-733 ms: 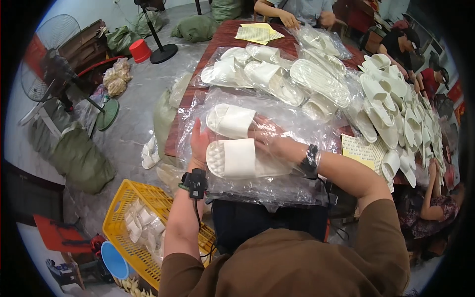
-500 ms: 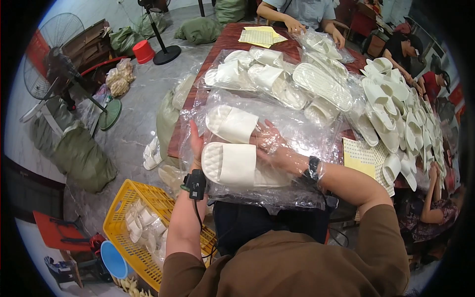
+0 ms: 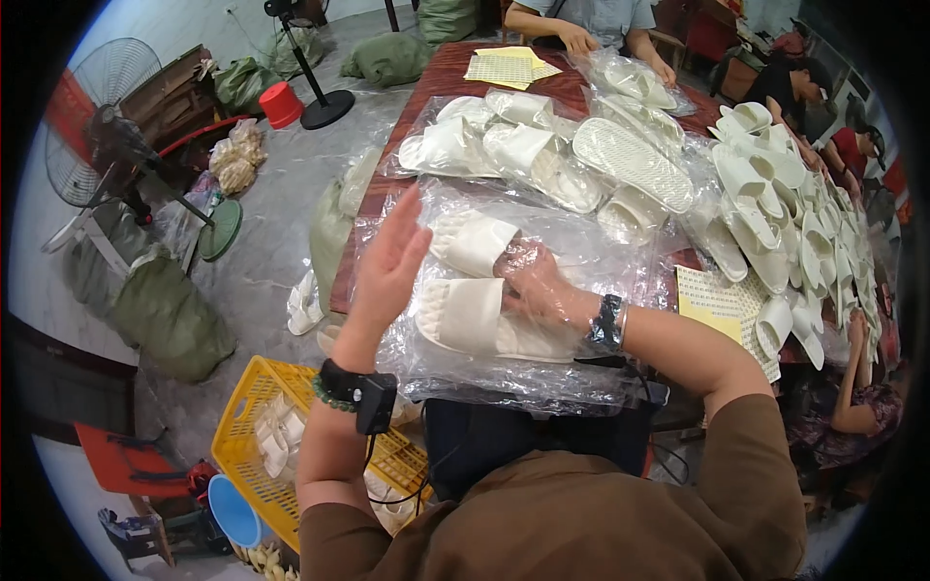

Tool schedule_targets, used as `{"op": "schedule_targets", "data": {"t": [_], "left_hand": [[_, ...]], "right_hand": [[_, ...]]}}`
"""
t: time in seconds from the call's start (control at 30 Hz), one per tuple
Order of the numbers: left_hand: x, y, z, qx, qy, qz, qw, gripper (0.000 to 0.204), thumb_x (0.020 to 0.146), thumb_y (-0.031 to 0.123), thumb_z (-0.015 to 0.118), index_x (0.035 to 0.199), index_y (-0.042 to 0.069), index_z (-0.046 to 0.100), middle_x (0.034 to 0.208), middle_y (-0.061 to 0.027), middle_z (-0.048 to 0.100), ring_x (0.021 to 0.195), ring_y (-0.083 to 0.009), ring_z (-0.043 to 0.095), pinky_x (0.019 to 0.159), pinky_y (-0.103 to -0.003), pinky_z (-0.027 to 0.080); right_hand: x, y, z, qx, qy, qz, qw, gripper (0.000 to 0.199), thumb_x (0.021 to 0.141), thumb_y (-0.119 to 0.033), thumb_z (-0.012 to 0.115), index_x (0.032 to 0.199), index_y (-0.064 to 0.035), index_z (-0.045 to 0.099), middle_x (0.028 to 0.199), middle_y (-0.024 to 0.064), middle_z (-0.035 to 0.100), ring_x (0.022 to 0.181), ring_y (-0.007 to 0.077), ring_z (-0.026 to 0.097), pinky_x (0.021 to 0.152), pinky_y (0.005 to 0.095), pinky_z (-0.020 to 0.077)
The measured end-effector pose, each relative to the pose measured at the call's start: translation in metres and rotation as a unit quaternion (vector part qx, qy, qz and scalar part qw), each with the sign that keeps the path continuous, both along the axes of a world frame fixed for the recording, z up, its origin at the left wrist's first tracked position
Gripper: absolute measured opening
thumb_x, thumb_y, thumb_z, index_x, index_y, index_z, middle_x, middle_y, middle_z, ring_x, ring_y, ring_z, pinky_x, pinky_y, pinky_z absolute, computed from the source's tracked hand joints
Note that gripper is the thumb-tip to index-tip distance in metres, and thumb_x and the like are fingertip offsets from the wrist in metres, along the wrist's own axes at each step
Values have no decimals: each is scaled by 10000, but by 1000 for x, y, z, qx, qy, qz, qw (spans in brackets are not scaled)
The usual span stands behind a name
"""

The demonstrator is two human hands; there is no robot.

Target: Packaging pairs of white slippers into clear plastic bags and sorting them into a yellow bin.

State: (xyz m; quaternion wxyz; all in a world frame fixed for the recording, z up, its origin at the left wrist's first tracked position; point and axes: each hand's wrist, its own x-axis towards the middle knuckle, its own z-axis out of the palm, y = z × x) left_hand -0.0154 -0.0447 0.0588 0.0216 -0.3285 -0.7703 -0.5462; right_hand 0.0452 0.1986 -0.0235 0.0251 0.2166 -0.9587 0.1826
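Note:
Two white slippers (image 3: 471, 312) lie inside a clear plastic bag (image 3: 581, 368) on the near edge of the dark red table (image 3: 455, 73). My right hand (image 3: 538, 289) is inside the bag, pressed flat on the nearer slipper. My left hand (image 3: 390, 263) is raised just left of the bag with fingers straight and apart, holding nothing. A second slipper (image 3: 475, 242) lies just beyond the nearer one under the plastic.
Bagged white slippers (image 3: 504, 145) and loose white slippers (image 3: 765, 213) cover the table. Yellow sticker sheets (image 3: 717, 305) lie at my right. A yellow crate (image 3: 247, 431) of slippers and a blue cup (image 3: 232, 508) sit on the floor left. Other people sit around the table.
My left hand has lifted off the bag's left side and now stands open beside it. My right hand stays inside the bag on the slipper.

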Motion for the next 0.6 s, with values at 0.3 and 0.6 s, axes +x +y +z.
{"op": "schedule_targets", "data": {"t": [0.3,0.6], "left_hand": [[-8,8,-71,253,-293,-104,916,629,1084,400,279,1599,139,30,1638,-179,120,1514,-255,139,1218,-377,119],[-18,10,-92,-134,12,-6,991,905,920,481,640,1591,128,145,1619,-259,129,1512,-405,77,1208,-453,165]], "right_hand": [[-5,-1,-2,-1,32,8,999,337,881,-312,618,1145,-103,622,1262,156,523,1322,410,387,1116,588,243],[66,92,25,-29,50,-23,998,286,836,-142,554,1104,-81,631,1206,148,582,1267,336,460,1106,545,259]]}}
